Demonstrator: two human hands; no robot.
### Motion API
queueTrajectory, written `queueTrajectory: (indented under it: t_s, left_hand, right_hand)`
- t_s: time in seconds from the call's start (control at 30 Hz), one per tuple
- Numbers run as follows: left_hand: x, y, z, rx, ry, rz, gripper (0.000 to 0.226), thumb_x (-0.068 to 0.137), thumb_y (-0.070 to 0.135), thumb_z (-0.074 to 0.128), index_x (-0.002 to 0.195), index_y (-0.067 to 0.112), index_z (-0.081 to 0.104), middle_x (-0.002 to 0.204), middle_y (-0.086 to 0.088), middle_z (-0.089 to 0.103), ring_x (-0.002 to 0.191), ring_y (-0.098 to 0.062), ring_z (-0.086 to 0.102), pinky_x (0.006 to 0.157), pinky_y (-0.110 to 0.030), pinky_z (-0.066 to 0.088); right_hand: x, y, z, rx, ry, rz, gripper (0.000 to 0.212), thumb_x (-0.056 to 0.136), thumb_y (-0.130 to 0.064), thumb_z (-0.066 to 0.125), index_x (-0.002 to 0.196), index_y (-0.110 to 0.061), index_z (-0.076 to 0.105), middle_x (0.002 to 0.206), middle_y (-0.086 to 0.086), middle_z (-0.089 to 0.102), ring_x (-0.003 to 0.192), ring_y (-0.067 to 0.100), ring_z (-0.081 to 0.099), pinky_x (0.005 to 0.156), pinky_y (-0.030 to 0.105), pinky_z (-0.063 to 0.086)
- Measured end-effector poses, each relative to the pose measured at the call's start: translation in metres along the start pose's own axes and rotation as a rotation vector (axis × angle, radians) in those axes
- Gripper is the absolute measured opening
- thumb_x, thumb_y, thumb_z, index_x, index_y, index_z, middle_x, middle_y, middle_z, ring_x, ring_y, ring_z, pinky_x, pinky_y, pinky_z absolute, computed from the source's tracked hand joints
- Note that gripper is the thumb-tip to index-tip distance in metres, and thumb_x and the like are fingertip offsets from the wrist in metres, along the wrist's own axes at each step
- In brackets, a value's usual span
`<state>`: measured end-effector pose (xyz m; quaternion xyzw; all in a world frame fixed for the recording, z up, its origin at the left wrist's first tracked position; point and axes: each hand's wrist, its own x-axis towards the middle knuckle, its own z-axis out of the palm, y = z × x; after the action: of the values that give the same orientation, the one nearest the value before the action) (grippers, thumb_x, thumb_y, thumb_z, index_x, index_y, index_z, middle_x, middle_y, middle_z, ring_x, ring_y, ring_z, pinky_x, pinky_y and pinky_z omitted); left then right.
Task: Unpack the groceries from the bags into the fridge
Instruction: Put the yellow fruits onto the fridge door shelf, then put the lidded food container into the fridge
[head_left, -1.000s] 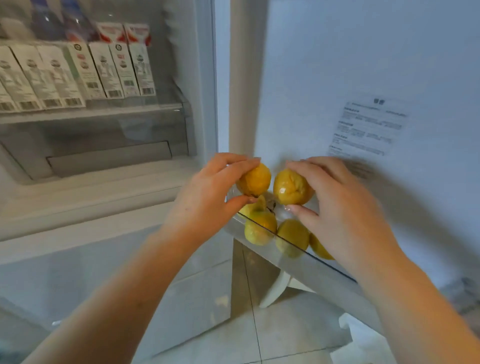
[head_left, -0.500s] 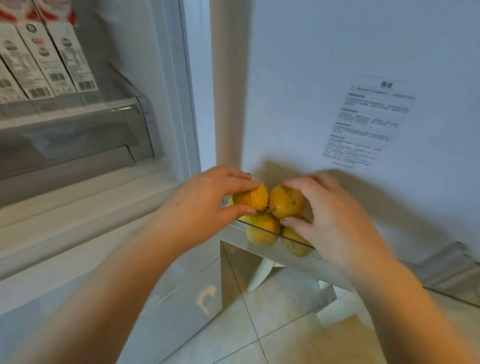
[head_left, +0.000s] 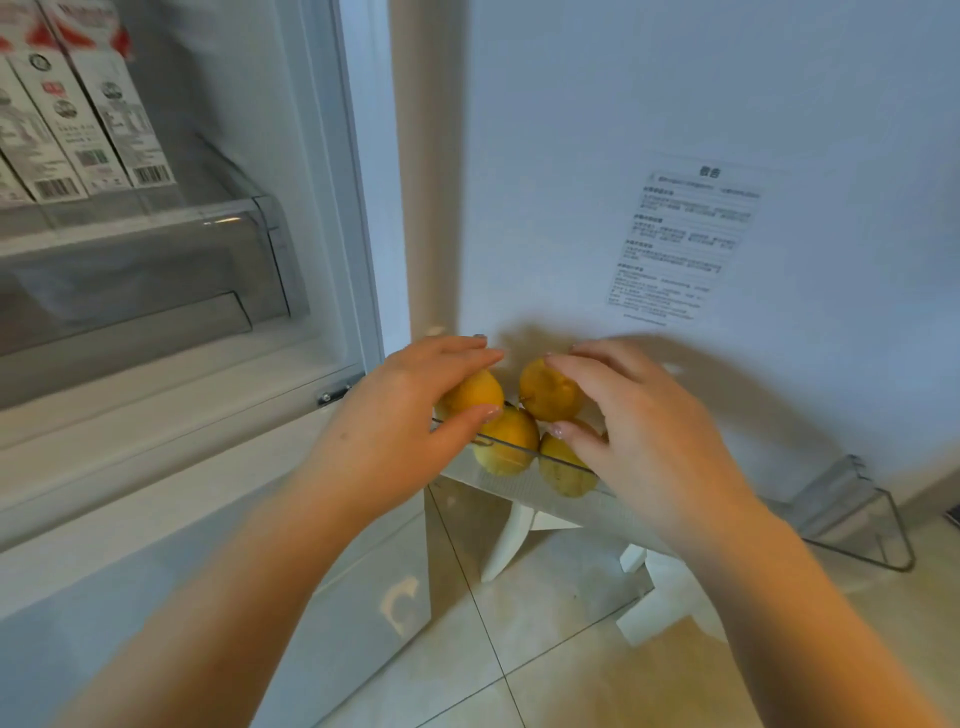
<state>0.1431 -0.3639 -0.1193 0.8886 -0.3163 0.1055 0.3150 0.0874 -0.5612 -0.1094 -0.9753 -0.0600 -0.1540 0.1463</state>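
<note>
Left hand (head_left: 400, 415) grasping one yellow fruit (head_left: 475, 397), right hand (head_left: 639, 431) grasping another fruit (head_left: 548, 392), two more fruits (head_left: 506, 441) in door bin (head_left: 519, 486) beneath fingers.

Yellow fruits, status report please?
Left hand grips one yellow fruit; right hand another. Both above the door bin, two already inside. Nothing blocking.

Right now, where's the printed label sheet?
Head view, upper right: the printed label sheet is stuck flat on the fridge door's inner wall, above and right of the right hand and the clear door bin.
</note>
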Motion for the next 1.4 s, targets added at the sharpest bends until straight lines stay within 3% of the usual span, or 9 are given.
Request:
queueTrajectory:
  t_s: [0.1,0.23,0.37,0.47,0.67,0.9,1.03,1.2,1.4]
  left_hand:
    - [-0.013,0.009,-0.001,0.035,0.1,0.047,0.047,0.086,0.04,0.055,0.131,0.031,0.051,0.124,0.02,0.049,0.117,0.006,0.038,0.095,-0.007,0.024]
    - [-0.032,0.024,0.003,0.145,0.193,0.226,0.045,0.087,0.037,0.055,0.128,0.021,0.055,0.127,0.004,0.058,0.119,-0.014,0.051,0.098,-0.035,0.042]
    - [-0.048,0.045,0.026,0.045,0.195,0.423,0.041,0.087,0.029,0.062,0.125,0.015,0.058,0.127,0.0,0.059,0.118,-0.022,0.054,0.094,-0.045,0.045]
    - [-0.058,0.064,0.052,-0.015,0.139,0.506,0.04,0.088,0.03,0.059,0.126,0.016,0.057,0.126,0.0,0.059,0.117,-0.02,0.054,0.095,-0.042,0.044]
    - [-0.081,0.103,0.107,-0.105,-0.03,0.665,0.047,0.085,0.03,0.064,0.129,0.016,0.053,0.124,-0.003,0.061,0.114,-0.017,0.053,0.096,-0.037,0.045]
    - [-0.093,0.149,0.189,-0.078,-0.276,0.672,0.048,0.086,0.04,0.048,0.129,0.018,0.053,0.124,-0.002,0.061,0.111,-0.02,0.058,0.094,-0.036,0.041]
    - [-0.088,0.192,0.246,-0.07,-0.387,0.677,0.051,0.086,0.044,0.045,0.13,0.019,0.052,0.126,-0.002,0.059,0.11,-0.022,0.059,0.087,-0.044,0.049]
    - [-0.074,0.267,0.317,-0.076,-0.397,0.658,0.048,0.087,0.041,0.048,0.127,0.016,0.054,0.122,-0.003,0.06,0.107,-0.023,0.059,0.085,-0.04,0.05]
    - [-0.053,0.334,0.378,-0.074,-0.373,0.614,0.047,0.084,0.026,0.068,0.127,0.014,0.055,0.119,-0.005,0.06,0.102,-0.025,0.061,0.082,-0.039,0.049]
  right_hand:
    - [-0.011,-0.003,-0.003,0.014,0.096,-0.002,0.051,0.081,-0.03,0.067,0.129,-0.032,0.052,0.131,-0.012,0.046,0.118,0.014,0.045,0.086,0.034,0.044]
    - [-0.039,-0.012,-0.003,0.031,0.277,0.024,0.053,0.076,-0.027,0.07,0.127,-0.023,0.055,0.126,-0.005,0.053,0.111,0.017,0.048,0.088,0.034,0.044]
    - [-0.092,-0.016,-0.006,-0.049,0.349,0.122,0.054,0.074,-0.024,0.073,0.126,-0.018,0.057,0.125,0.001,0.056,0.113,0.017,0.05,0.093,0.03,0.041]
    - [-0.135,-0.009,-0.012,-0.145,0.33,0.228,0.053,0.076,-0.029,0.069,0.126,-0.018,0.057,0.125,0.003,0.058,0.113,0.02,0.054,0.093,0.029,0.041]
    - [-0.225,0.016,-0.019,-0.231,0.313,0.476,0.055,0.076,-0.034,0.064,0.126,-0.016,0.057,0.125,0.008,0.058,0.113,0.027,0.056,0.09,0.043,0.05]
    - [-0.325,0.074,-0.008,-0.237,0.259,0.706,0.058,0.073,-0.025,0.077,0.127,-0.017,0.056,0.127,0.008,0.056,0.113,0.028,0.055,0.088,0.043,0.049]
    - [-0.379,0.12,-0.018,-0.22,0.237,0.795,0.061,0.072,-0.024,0.078,0.128,-0.018,0.054,0.13,0.008,0.054,0.115,0.03,0.053,0.089,0.046,0.048]
    - [-0.448,0.189,-0.048,-0.217,0.198,0.846,0.061,0.072,-0.023,0.079,0.128,-0.017,0.055,0.132,0.01,0.053,0.118,0.031,0.052,0.091,0.047,0.047]
    - [-0.485,0.276,-0.08,-0.207,0.155,0.843,0.061,0.072,-0.023,0.079,0.127,-0.017,0.055,0.133,0.011,0.052,0.117,0.032,0.052,0.091,0.046,0.046]
